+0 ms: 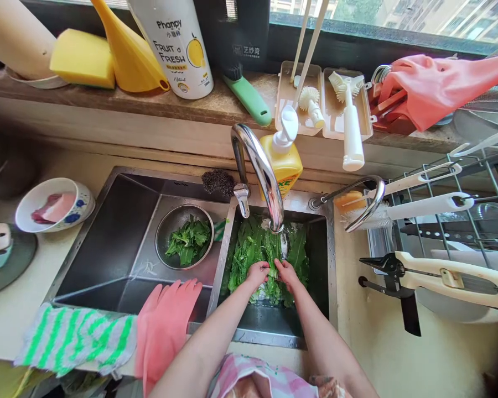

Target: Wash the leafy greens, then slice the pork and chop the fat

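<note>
Long green leaves (249, 243) lie in water in the right sink basin. My left hand (258, 273) and my right hand (286, 273) are close together over them, each with its fingers closed on leafy greens. From the curved faucet (259, 157), water runs down just beyond my right hand. A metal bowl (160, 249) in the left basin holds torn green leaves (190, 241).
Pink rubber gloves (164, 326) and a striped cloth (81, 338) hang over the front sink edge. Behind the faucet stands a yellow soap bottle (284, 160). A dish rack (460, 199) is at the right, a bowl of meat (81, 209) at the left.
</note>
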The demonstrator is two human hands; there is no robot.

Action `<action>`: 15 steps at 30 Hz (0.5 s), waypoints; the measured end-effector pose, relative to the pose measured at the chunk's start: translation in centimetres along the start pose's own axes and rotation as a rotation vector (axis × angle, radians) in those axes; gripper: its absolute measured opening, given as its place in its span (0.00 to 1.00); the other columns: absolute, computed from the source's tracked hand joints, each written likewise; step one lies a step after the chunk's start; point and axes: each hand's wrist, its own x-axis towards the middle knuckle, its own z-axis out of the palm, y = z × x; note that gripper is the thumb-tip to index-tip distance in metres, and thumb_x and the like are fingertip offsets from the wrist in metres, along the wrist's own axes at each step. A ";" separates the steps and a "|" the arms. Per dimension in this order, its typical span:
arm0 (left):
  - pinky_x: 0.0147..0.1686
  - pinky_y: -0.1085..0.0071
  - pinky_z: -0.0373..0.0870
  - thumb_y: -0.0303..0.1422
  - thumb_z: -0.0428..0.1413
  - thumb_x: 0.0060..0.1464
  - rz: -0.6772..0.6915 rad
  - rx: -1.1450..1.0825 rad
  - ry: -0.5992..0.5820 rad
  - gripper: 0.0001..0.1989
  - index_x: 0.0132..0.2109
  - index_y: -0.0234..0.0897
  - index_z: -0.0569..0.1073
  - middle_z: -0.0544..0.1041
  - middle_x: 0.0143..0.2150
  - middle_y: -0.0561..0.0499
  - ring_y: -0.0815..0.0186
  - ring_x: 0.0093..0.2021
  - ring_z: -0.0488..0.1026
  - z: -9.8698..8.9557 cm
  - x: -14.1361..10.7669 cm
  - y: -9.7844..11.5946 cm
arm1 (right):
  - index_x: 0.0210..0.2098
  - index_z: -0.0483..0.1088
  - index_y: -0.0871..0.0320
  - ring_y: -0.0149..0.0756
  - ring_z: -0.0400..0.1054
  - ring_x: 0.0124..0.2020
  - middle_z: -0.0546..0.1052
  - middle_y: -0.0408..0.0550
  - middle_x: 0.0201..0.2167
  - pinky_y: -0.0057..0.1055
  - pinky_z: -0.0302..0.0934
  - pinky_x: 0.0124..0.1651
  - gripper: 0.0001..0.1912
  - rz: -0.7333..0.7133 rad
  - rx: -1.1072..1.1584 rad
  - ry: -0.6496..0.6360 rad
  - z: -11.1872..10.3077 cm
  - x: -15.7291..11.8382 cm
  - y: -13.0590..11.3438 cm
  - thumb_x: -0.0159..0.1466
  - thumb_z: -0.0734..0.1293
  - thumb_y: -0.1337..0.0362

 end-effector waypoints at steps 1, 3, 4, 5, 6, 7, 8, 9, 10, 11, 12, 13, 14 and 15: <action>0.18 0.80 0.57 0.25 0.56 0.47 0.004 0.010 -0.007 0.06 0.36 0.33 0.70 0.69 0.23 0.57 0.79 0.15 0.60 0.0 0.1 0.1 | 0.26 0.60 0.56 0.28 0.62 0.21 0.66 0.38 0.20 0.26 0.59 0.24 0.14 -0.003 -0.011 -0.001 0.0 0.1 0.0 0.49 0.65 0.52; 0.18 0.80 0.57 0.26 0.56 0.48 0.009 0.020 -0.016 0.06 0.36 0.33 0.70 0.68 0.22 0.57 0.78 0.15 0.61 0.0 0.4 0.2 | 0.28 0.63 0.56 0.29 0.64 0.24 0.69 0.39 0.21 0.27 0.60 0.26 0.12 -0.014 -0.039 0.008 -0.1 0.3 0.1 0.50 0.65 0.55; 0.18 0.79 0.57 0.26 0.55 0.48 0.012 0.022 -0.015 0.06 0.37 0.33 0.70 0.68 0.22 0.56 0.77 0.15 0.61 0.0 0.5 0.3 | 0.30 0.64 0.56 0.30 0.64 0.25 0.70 0.40 0.22 0.27 0.60 0.28 0.12 -0.022 -0.055 0.018 -0.2 0.4 0.1 0.50 0.65 0.56; 0.18 0.79 0.57 0.27 0.54 0.49 0.018 0.022 -0.011 0.07 0.38 0.33 0.70 0.69 0.22 0.56 0.77 0.16 0.62 0.0 0.6 0.4 | 0.31 0.66 0.57 0.31 0.65 0.26 0.71 0.41 0.23 0.27 0.60 0.29 0.12 -0.032 -0.073 0.029 -0.4 0.6 0.1 0.50 0.65 0.57; 0.19 0.79 0.58 0.27 0.54 0.49 0.026 0.020 -0.004 0.07 0.39 0.33 0.70 0.69 0.23 0.56 0.77 0.16 0.62 0.0 0.7 0.4 | 0.31 0.67 0.57 0.32 0.66 0.27 0.72 0.42 0.24 0.28 0.60 0.31 0.12 -0.043 -0.091 0.038 -0.5 0.7 0.1 0.50 0.65 0.57; 0.20 0.79 0.58 0.27 0.55 0.49 0.036 0.019 0.005 0.08 0.39 0.33 0.70 0.70 0.24 0.55 0.77 0.17 0.63 0.0 0.8 0.5 | 0.32 0.67 0.58 0.32 0.66 0.28 0.73 0.43 0.24 0.28 0.60 0.32 0.12 -0.054 -0.109 0.043 -0.6 0.8 0.2 0.51 0.64 0.57; 0.21 0.79 0.59 0.28 0.55 0.48 0.046 0.016 0.013 0.08 0.39 0.33 0.70 0.70 0.25 0.55 0.77 0.18 0.63 0.0 1.0 0.5 | 0.32 0.68 0.58 0.33 0.66 0.29 0.73 0.44 0.25 0.28 0.60 0.32 0.13 -0.064 -0.128 0.040 -0.6 0.8 0.2 0.51 0.64 0.57; 0.22 0.79 0.60 0.29 0.56 0.48 0.055 0.013 0.018 0.09 0.39 0.33 0.70 0.71 0.25 0.55 0.76 0.20 0.64 0.0 1.1 0.6 | 0.32 0.69 0.59 0.33 0.66 0.29 0.73 0.45 0.25 0.29 0.59 0.32 0.13 -0.073 -0.147 0.031 -0.6 0.8 0.3 0.51 0.64 0.57; 0.23 0.79 0.61 0.30 0.57 0.48 0.062 0.010 0.019 0.09 0.38 0.33 0.70 0.71 0.25 0.54 0.76 0.21 0.64 0.0 1.2 0.6 | 0.32 0.69 0.59 0.33 0.66 0.28 0.74 0.45 0.25 0.29 0.59 0.32 0.13 -0.082 -0.164 0.020 -0.6 0.7 0.4 0.51 0.63 0.57; 0.24 0.79 0.61 0.32 0.57 0.47 0.065 0.006 0.019 0.10 0.38 0.33 0.70 0.71 0.26 0.54 0.75 0.21 0.65 0.1 1.3 0.7 | 0.32 0.69 0.60 0.33 0.66 0.28 0.74 0.45 0.25 0.29 0.59 0.32 0.13 -0.091 -0.182 0.010 -0.6 0.7 0.4 0.52 0.63 0.57; 0.24 0.79 0.61 0.33 0.57 0.47 0.066 0.002 0.020 0.11 0.38 0.33 0.69 0.71 0.26 0.54 0.75 0.22 0.65 0.2 1.3 0.8 | 0.33 0.69 0.60 0.33 0.66 0.28 0.74 0.45 0.26 0.29 0.59 0.32 0.13 -0.101 -0.199 0.002 -0.6 0.5 0.4 0.52 0.63 0.57; 0.25 0.78 0.61 0.34 0.57 0.48 0.066 -0.002 0.022 0.12 0.39 0.34 0.69 0.71 0.26 0.54 0.75 0.22 0.65 0.2 1.4 0.8 | 0.33 0.69 0.60 0.33 0.66 0.28 0.74 0.46 0.26 0.29 0.59 0.32 0.13 -0.112 -0.217 -0.003 -0.6 0.4 0.4 0.52 0.63 0.58; 0.25 0.78 0.61 0.35 0.57 0.47 0.066 -0.007 0.021 0.12 0.39 0.34 0.69 0.71 0.26 0.54 0.75 0.21 0.64 0.2 1.3 1.0 | 0.33 0.69 0.59 0.33 0.66 0.28 0.74 0.46 0.26 0.30 0.59 0.33 0.13 -0.125 -0.237 -0.007 -0.6 0.3 0.4 0.51 0.63 0.58; 0.25 0.78 0.61 0.36 0.58 0.47 0.066 -0.012 0.015 0.13 0.39 0.34 0.69 0.71 0.26 0.54 0.75 0.21 0.64 0.2 1.2 1.1 | 0.33 0.70 0.59 0.33 0.66 0.29 0.73 0.45 0.27 0.30 0.58 0.34 0.13 -0.141 -0.259 -0.013 -0.7 0.1 0.3 0.51 0.64 0.59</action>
